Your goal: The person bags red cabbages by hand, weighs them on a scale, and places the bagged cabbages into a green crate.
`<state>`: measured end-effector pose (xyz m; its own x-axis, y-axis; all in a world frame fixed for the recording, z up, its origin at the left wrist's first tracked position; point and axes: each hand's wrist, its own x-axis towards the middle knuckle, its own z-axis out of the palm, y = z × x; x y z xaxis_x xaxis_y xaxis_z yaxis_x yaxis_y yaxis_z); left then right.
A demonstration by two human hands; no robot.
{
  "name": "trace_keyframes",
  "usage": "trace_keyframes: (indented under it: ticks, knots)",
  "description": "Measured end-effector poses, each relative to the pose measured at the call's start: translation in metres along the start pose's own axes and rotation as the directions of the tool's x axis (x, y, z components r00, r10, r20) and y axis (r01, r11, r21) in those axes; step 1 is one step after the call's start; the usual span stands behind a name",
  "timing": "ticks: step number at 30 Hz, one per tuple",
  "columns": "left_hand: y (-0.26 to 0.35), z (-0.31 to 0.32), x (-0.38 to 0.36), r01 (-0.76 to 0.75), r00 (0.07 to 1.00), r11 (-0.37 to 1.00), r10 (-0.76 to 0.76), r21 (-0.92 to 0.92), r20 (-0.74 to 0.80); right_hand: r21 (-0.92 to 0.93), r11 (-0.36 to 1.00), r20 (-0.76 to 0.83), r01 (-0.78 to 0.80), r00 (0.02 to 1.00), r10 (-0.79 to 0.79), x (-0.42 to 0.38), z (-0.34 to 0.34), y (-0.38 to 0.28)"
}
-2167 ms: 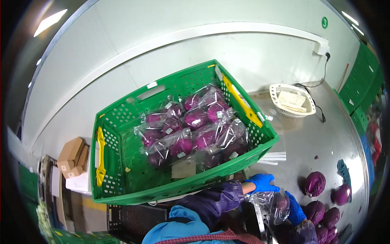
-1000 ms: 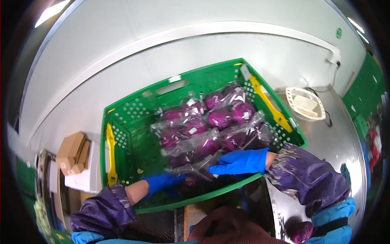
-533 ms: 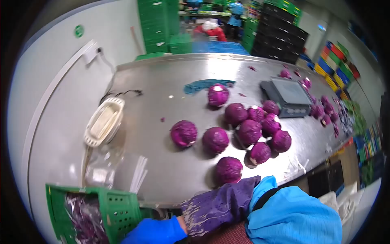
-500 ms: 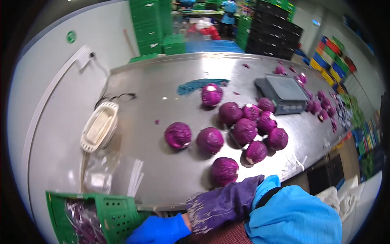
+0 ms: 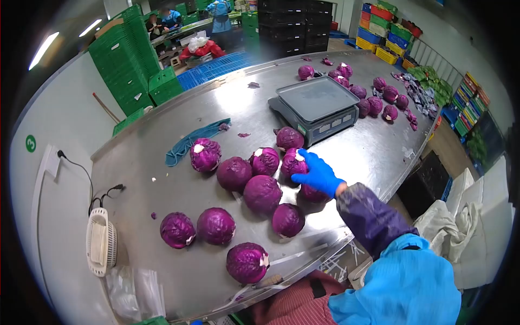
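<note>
My right hand (image 5: 319,172), in a blue glove, is on a red cabbage (image 5: 291,162), fingers and thumb curved round its right side. That cabbage rests on the metal table among others. Below the hand a second red cabbage (image 5: 314,193) is partly hidden. Close by on the left lie a large red cabbage (image 5: 262,194) and one with a pale cut stem (image 5: 265,161); another red cabbage (image 5: 288,138) sits against the scale. My left hand does not show clearly; only a speck of blue appears at the bottom edge.
A grey weighing scale (image 5: 319,103) stands behind the cabbages, with more red cabbages (image 5: 390,93) to its right. A teal cloth (image 5: 195,142) lies at left. A white plastic basket (image 5: 100,241) and clear bags (image 5: 132,292) are at the table's left side. A knife-like handle (image 5: 269,281) lies near the front edge.
My right hand has moved from beside the green crate at lower left, up and right to a red cabbage near the scale. The view has turned right, leaving the crate mostly out of sight.
</note>
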<state>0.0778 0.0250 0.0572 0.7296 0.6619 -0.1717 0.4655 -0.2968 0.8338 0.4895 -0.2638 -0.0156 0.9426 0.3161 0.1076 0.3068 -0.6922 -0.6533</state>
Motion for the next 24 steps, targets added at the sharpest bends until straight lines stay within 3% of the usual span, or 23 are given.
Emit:
trace_keyframes:
  ticks: [1, 3, 5, 9, 11, 13, 16, 17, 18, 19, 20, 21, 22, 23, 24]
  knots:
    - [0.009, 0.007, 0.003, 0.089, 0.996, 0.993, -0.086, -0.079, 0.036, -0.101, 0.992, 0.006, -0.074, 0.997, 0.075, 0.023, 0.003, 0.031]
    - [0.016, 0.017, 0.008, 0.064, 0.997, 0.997, -0.062, -0.041, 0.054, 0.025, 0.992, 0.157, -0.126, 0.98, 0.12, 0.055, 0.004, 0.061]
    - [0.017, 0.028, 0.012, 0.047, 0.997, 0.999, -0.046, -0.005, 0.067, 0.113, 0.986, 0.188, -0.126, 0.977, 0.103, 0.068, 0.024, 0.077]
    - [0.016, 0.04, 0.01, 0.158, 0.986, 0.987, -0.156, -0.028, 0.062, 0.366, 0.922, 0.322, -0.126, 0.947, 0.002, 0.078, 0.019, 0.09]
    - [0.017, 0.046, 0.01, 0.167, 0.985, 0.985, -0.165, -0.039, 0.039, 0.363, 0.924, 0.345, -0.121, 0.938, -0.013, 0.082, 0.013, 0.096]
    - [0.017, 0.051, 0.009, 0.239, 0.971, 0.967, -0.238, -0.089, 0.027, 0.421, 0.789, 0.47, -0.448, 0.851, 0.233, 0.083, 0.006, 0.096]
    - [0.02, 0.051, 0.017, 0.302, 0.953, 0.942, -0.297, -0.149, 0.058, 0.527, 0.713, 0.574, -0.462, 0.812, 0.102, 0.08, -0.01, 0.083]
    - [-0.008, 0.05, 0.024, 0.295, 0.956, 0.939, -0.29, -0.175, 0.052, 0.656, 0.577, 0.559, -0.487, 0.827, 0.063, 0.084, -0.003, 0.09]
    - [-0.038, 0.047, 0.028, 0.286, 0.958, 0.938, -0.284, -0.196, 0.041, 0.832, 0.372, 0.46, -0.412, 0.887, -0.045, 0.096, 0.016, 0.129]
    - [-0.034, 0.038, 0.035, 0.296, 0.954, 0.927, -0.3, -0.231, 0.018, 0.877, 0.269, 0.446, -0.397, 0.882, -0.151, 0.094, 0.009, 0.116]
    - [-0.035, 0.031, 0.041, 0.299, 0.946, 0.905, -0.324, -0.304, -0.035, 0.906, 0.279, 0.384, -0.318, 0.895, -0.227, 0.115, 0.015, 0.157]
    - [-0.042, 0.021, 0.05, 0.286, 0.939, 0.884, -0.335, -0.37, -0.076, 0.904, 0.427, 0.073, -0.012, 0.989, -0.126, 0.083, 0.003, 0.106]
    - [-0.062, 0.01, 0.062, 0.266, 0.931, 0.886, -0.339, -0.379, -0.139, 0.902, 0.416, 0.212, -0.111, 0.956, -0.203, 0.117, -0.004, 0.19]
    - [-0.085, 0.003, 0.076, 0.24, 0.924, 0.89, -0.332, -0.388, -0.188, 0.903, -0.005, 0.338, -0.431, 0.715, -0.612, 0.102, -0.029, 0.107]
    - [-0.098, -0.005, 0.092, 0.218, 0.915, 0.907, -0.319, -0.361, -0.248, 0.93, 0.083, 0.367, -0.359, 0.877, -0.31, 0.089, -0.038, 0.081]
